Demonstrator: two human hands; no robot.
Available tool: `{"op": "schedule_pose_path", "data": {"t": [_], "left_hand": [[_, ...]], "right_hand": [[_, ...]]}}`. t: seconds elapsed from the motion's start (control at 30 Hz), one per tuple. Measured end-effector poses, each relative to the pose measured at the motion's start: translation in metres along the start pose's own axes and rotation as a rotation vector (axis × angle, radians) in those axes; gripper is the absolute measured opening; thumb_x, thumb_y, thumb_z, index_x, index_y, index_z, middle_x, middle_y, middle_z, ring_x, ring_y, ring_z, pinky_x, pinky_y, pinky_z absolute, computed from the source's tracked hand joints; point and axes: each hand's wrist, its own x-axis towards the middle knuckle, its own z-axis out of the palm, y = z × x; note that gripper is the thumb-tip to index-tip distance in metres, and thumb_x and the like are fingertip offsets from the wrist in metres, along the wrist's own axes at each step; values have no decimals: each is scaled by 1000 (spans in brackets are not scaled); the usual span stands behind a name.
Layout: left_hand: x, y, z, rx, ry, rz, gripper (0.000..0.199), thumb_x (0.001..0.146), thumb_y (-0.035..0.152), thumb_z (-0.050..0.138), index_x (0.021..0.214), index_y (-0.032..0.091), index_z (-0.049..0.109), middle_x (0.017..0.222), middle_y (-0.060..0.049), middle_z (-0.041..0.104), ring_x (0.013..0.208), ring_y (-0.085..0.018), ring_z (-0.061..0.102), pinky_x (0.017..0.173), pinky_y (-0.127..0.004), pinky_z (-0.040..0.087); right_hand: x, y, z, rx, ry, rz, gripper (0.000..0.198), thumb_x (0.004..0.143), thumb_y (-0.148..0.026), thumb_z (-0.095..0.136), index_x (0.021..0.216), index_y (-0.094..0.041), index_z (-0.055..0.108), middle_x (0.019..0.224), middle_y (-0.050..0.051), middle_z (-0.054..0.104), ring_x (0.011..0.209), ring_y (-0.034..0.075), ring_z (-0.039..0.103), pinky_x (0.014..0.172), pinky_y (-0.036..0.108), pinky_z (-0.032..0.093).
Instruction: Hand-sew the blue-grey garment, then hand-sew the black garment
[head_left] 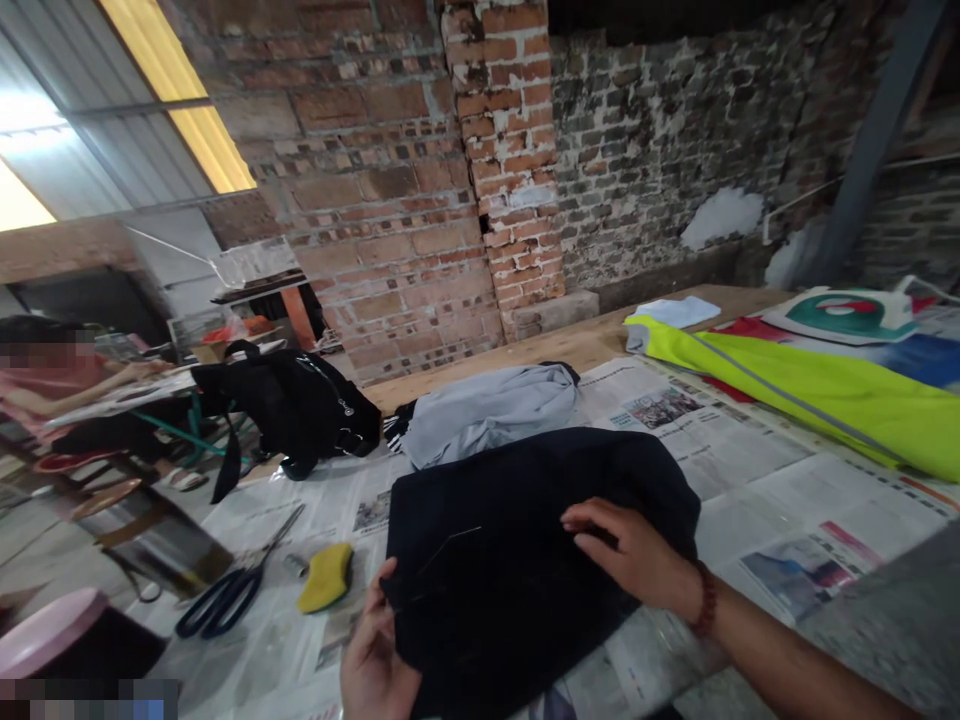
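Observation:
A folded dark navy cloth [525, 590], perhaps a garment, lies in front of me on newspaper. My left hand [379, 645] grips its left edge, thumb on top at the border. Over the right part of the cloth is my right hand [637, 550], thumb and fingers bent and slightly apart, with nothing visible between them; whether it touches the fabric I cannot tell. A thin pale line, like a needle with thread [463, 532], shows on the cloth between the hands. Left of the cloth are a yellow sponge [326, 578], a small grey cylinder [295, 566] and dark-handled scissors [240, 580].
Behind the cloth lie a grey garment [491, 405] and a black bag [292, 405]. A yellow high-visibility garment [810, 390] and an iron [844, 315] are at right. A metal container [157, 540] and a pink lid [49, 630] stand left. Another person [56, 385] sits beyond.

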Motion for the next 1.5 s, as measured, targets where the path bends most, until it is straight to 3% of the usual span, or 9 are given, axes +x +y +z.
{"op": "schedule_pose_path", "data": {"t": [0.1,0.27,0.4,0.53,0.73,0.9,1.1,1.27,1.5], "left_hand": [[-1,1,1,-12,-6,-14,44,51,9,63,92,26,66,74,6,69,57,-10,62,55,-17,51],[-4,0,4,-35,-16,9,43,51,7,62,90,24,66,71,5,69,56,-9,61,54,-15,49],[-4,-3,5,10,-26,39,42,51,7,63,90,24,66,71,5,67,54,-8,59,52,-14,48],[-7,-6,9,127,-30,58,44,51,11,65,93,25,65,71,7,65,49,-6,53,47,-13,43],[-14,-13,18,294,-41,92,42,51,14,64,92,24,65,74,3,63,59,-13,56,54,-21,45],[-15,-17,20,451,-98,70,43,54,13,63,95,26,65,70,2,62,60,-16,55,53,-22,44],[-16,-17,22,607,-70,124,42,51,9,63,91,21,69,98,-1,66,101,-21,53,75,-20,42],[-19,-10,24,473,-170,-100,41,53,12,61,93,18,68,99,-7,67,98,-25,57,72,-25,46],[-8,-4,15,431,-89,-43,39,49,14,68,88,20,69,101,0,67,77,-18,59,56,-17,47]], "right_hand": [[5,-13,12,-29,-170,55,31,75,-28,53,105,-23,57,91,4,63,85,18,56,82,31,39],[3,-11,19,-142,-257,83,13,74,-30,55,68,-22,63,72,0,63,75,16,54,82,33,33],[-2,-4,6,36,-172,220,19,77,-33,49,67,-20,57,63,-2,56,62,12,50,66,25,37],[0,-2,-6,252,-72,333,27,79,-43,45,67,-19,51,55,-4,45,50,9,39,48,20,31],[8,34,-5,109,115,308,40,74,-50,48,51,-18,40,49,-5,34,49,9,33,47,21,30],[1,64,7,3,293,233,42,79,-52,40,53,-19,42,50,-3,39,51,11,37,50,23,33],[-6,66,-1,80,374,325,43,81,-54,36,60,-18,50,58,0,49,59,15,47,58,24,38],[-4,72,-8,277,456,435,47,79,-57,37,62,-17,55,49,-1,48,48,13,45,51,24,37],[0,71,-10,391,420,408,49,79,-60,37,62,-17,55,45,-2,48,45,11,44,52,24,35]]}}
